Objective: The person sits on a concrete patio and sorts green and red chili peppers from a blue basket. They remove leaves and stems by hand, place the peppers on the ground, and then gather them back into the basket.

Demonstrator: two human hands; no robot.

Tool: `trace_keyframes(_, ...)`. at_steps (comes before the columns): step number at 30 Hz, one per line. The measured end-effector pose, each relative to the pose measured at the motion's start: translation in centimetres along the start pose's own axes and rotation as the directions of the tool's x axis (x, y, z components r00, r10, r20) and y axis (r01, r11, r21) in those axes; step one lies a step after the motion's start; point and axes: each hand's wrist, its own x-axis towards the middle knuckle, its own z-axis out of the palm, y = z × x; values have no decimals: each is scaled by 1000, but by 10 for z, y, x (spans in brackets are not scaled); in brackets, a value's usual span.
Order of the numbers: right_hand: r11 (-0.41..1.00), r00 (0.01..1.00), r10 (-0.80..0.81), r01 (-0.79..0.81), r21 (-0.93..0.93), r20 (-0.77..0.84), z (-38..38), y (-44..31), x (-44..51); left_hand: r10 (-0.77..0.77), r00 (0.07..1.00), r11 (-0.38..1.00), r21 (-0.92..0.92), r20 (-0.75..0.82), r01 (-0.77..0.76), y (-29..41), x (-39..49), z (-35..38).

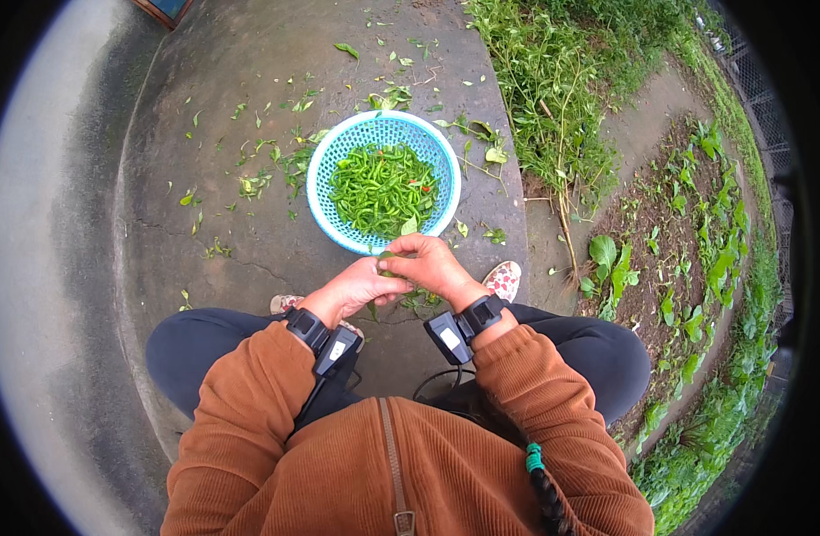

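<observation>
A blue plastic basket with a pale rim (pixel 317 194) stands on the concrete in front of me. Green chili peppers (pixel 379 191), with a few red bits among them, fill its bottom. Just below the near rim, my two hands meet over a small leafy green sprig (pixel 385 263). My left hand (pixel 357 285) is closed around part of the sprig, mostly hiding it. My right hand (pixel 428 264) pinches the sprig between thumb and forefinger. One pale green leaf (pixel 410 226) shows above the right fingers, at the basket's near edge.
Loose leaves and stem bits (pixel 253 184) lie scattered on the concrete around the basket. Uprooted leafy plants (pixel 557 114) are heaped at the right edge of the slab, beside a planted bed (pixel 678 268). My shoes (pixel 503 280) and bent knees flank my hands. Dark cables hang near my wrists.
</observation>
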Motion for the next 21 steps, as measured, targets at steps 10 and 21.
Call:
trace_keyframes(10, 913, 999, -35, 23, 406, 21, -12, 9, 2, 64, 998, 993, -100, -10, -64, 3, -3, -4)
trace_keyframes(21, 879, 994, 38, -81, 469, 101, -21, 2, -2, 83, 996, 993, -85, 25, -81, 3, -3, -4)
